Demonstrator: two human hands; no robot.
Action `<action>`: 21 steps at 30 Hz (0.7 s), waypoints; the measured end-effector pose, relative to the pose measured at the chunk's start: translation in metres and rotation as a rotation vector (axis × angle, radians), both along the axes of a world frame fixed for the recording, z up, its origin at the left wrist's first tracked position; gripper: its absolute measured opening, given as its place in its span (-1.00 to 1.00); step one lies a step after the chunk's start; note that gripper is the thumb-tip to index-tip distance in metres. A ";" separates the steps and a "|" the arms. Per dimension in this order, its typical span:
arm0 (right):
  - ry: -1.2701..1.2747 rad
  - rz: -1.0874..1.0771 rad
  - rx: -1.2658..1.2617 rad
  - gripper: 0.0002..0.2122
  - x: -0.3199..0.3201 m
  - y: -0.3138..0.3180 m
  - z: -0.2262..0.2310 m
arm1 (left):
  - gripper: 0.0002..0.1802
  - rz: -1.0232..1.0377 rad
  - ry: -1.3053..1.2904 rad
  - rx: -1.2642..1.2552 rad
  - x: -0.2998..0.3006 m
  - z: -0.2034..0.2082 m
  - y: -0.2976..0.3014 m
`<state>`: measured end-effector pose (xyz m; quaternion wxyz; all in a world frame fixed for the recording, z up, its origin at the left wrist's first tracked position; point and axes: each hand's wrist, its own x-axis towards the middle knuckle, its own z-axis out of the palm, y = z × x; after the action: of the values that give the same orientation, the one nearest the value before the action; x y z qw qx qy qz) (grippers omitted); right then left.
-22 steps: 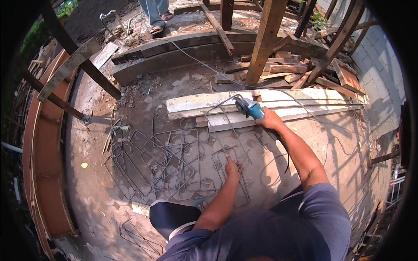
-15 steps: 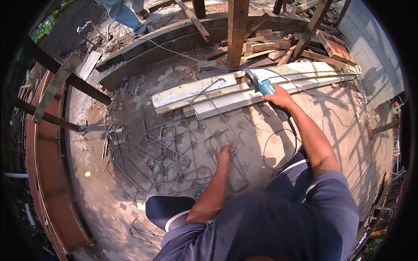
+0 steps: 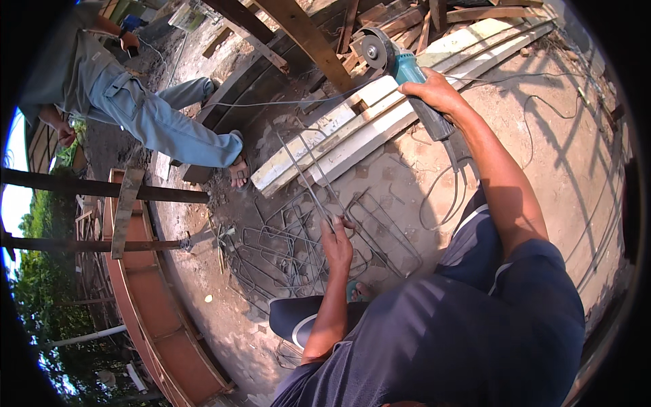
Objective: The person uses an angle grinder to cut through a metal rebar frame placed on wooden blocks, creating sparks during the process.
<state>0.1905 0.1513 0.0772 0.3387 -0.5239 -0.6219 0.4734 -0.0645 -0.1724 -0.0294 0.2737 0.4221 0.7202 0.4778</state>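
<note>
My right hand [image 3: 437, 93] is wrapped round a teal and black angle grinder [image 3: 408, 70]. The grinder's disc [image 3: 375, 51] stands on edge above pale wooden boards, and its cord runs back from the handle. Lower and to the left, my left hand [image 3: 338, 245] is closed on a bent steel rod frame [image 3: 306, 178], whose long parallel legs point up over the boards' near end. A tangle of more bent rod frames [image 3: 285, 234] lies on the ground beside and below this hand. Another long rod frame [image 3: 380, 227] lies just right of it.
The stacked pale boards [image 3: 352, 146] stretch to the far right. A co-worker in light blue trousers [image 3: 146, 112] steps near their left end. Wooden posts [image 3: 305, 41] slant above, with scrap wood [image 3: 400, 30] behind. A curved brown form [image 3: 159, 298] lines the left; a cable [image 3: 291, 102] crosses.
The view has swung left. The co-worker has come much nearer, stepping beside the boards. My left hand has raised the rod frame, and the grinder appears higher above the boards.
</note>
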 end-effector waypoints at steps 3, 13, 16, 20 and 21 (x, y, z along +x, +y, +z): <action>-0.030 0.044 -0.049 -0.37 0.002 -0.002 0.003 | -0.66 0.078 0.082 -0.295 0.003 0.038 -0.007; 0.019 0.015 -0.066 -0.48 0.019 0.017 -0.020 | -0.70 -0.223 0.454 -0.229 0.018 0.001 -0.011; 0.029 0.007 -0.066 -0.47 0.019 0.019 -0.023 | -0.70 -0.253 0.374 -0.195 0.013 -0.007 -0.013; 0.035 0.001 -0.082 -0.45 0.014 0.018 -0.017 | -0.67 -0.223 0.285 -0.227 0.012 -0.002 -0.013; 0.032 0.003 -0.090 -0.44 0.015 0.017 -0.016 | -0.66 -0.215 0.285 -0.317 0.012 0.006 -0.014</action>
<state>0.2051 0.1682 0.0608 0.3242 -0.5298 -0.5953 0.5097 -0.0522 -0.1864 -0.0238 0.2815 0.5114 0.7684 0.2623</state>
